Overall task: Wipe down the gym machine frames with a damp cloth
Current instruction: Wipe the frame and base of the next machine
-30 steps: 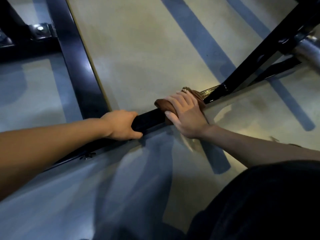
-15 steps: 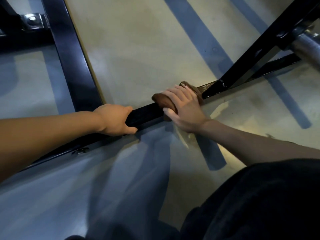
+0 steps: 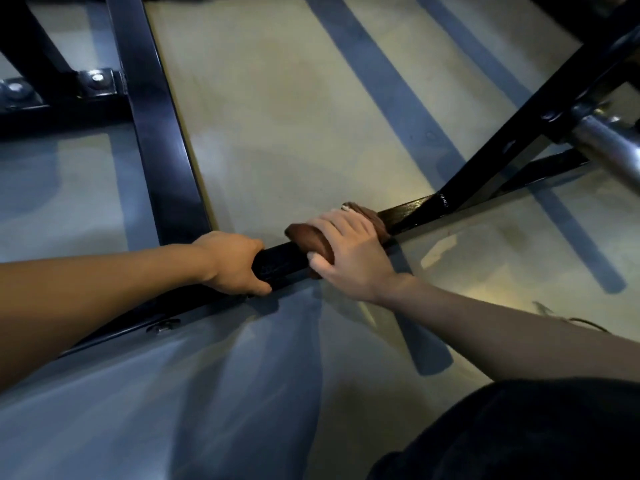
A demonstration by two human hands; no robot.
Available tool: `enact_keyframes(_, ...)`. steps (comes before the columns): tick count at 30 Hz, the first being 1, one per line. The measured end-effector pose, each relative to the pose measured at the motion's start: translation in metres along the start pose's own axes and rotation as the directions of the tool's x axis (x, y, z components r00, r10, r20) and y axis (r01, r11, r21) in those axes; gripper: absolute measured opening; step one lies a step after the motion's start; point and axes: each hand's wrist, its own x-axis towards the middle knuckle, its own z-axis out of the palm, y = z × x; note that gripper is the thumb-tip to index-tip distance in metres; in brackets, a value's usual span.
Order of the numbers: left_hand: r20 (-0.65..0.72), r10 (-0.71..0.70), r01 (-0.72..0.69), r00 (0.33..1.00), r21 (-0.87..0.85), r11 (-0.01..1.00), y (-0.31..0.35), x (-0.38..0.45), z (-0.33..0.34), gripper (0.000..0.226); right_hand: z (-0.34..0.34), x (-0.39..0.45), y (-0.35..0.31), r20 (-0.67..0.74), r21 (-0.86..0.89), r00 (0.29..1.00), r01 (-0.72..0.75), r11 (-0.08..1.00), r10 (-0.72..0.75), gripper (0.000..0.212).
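Note:
A black steel frame bar [image 3: 280, 263] lies low across the floor, running from lower left up to the right. My left hand [image 3: 235, 263] grips this bar, fingers curled over its top. Just to the right, my right hand [image 3: 349, 252] holds a brown cloth [image 3: 311, 239] wrapped over the same bar, fingers spread across it and thumb on the near side. Part of the cloth sticks out beyond my fingertips. Past the cloth the bar looks glossy where it meets an angled black strut [image 3: 519, 140].
Another black frame beam [image 3: 156, 133] runs up the left side, joined to a bolted bracket [image 3: 97, 81]. A chrome tube [image 3: 606, 140] juts in at the right edge. The pale concrete floor [image 3: 294, 98] carries dark shadow stripes. My dark clothing fills the lower right corner.
My right hand with the cloth has slid slightly left along the bar, closer to my left hand. The left hand keeps its grip. The view has shifted a little.

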Motion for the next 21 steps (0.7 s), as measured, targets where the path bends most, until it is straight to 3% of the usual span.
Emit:
enact_keyframes(3,0.028,-0.006,0.007,1.000,-0.015,1.000,0.000,-0.003,-0.003,0.053,-0.011,0.005,0.043,-0.004,-0.062,1.000,-0.001,0.998,0.001,0.048)
enact_keyframes(5,0.025,0.014,-0.014,1.000,-0.007,1.000,-0.004,-0.003,0.001,0.055,-0.020,0.008,0.075,-0.012,-0.159,0.981,-0.195,0.968,0.195,0.053)
enact_keyframes(7,0.022,0.038,-0.037,0.999,-0.041,0.998,-0.010,-0.004,0.003,0.054,-0.029,0.010,0.087,0.146,-0.291,0.911,-0.334,0.897,0.386,0.070)
enact_keyframes(9,0.053,0.044,-0.038,0.998,-0.100,0.994,-0.013,-0.006,0.002,0.049,-0.031,0.009,0.092,0.300,-0.353,0.873,-0.272,0.895,0.384,0.085)
enact_keyframes(11,0.069,0.029,-0.019,0.997,-0.137,0.990,-0.010,-0.008,0.002,0.045,-0.037,0.013,0.085,0.363,-0.370,0.878,-0.171,0.913,0.311,0.095)
enact_keyframes(13,0.033,0.024,-0.017,0.999,-0.174,0.985,-0.008,-0.011,0.006,0.049,-0.036,0.020,0.067,0.374,-0.396,0.871,-0.160,0.904,0.318,0.094)
enact_keyframes(16,-0.061,0.002,-0.014,0.998,-0.193,0.981,-0.011,-0.029,0.007,0.092,-0.024,0.021,0.009,0.319,-0.369,0.889,-0.202,0.907,0.328,0.066)
enact_keyframes(18,-0.160,-0.014,-0.016,0.987,-0.188,0.982,-0.021,-0.051,0.013,0.124,-0.007,0.016,-0.040,0.234,-0.308,0.928,-0.211,0.928,0.288,0.059)
enact_keyframes(21,-0.249,-0.225,0.146,0.942,-0.300,0.943,-0.046,-0.086,0.045,0.142,0.028,0.015,-0.105,0.035,-0.159,0.960,-0.271,0.950,0.279,0.052)
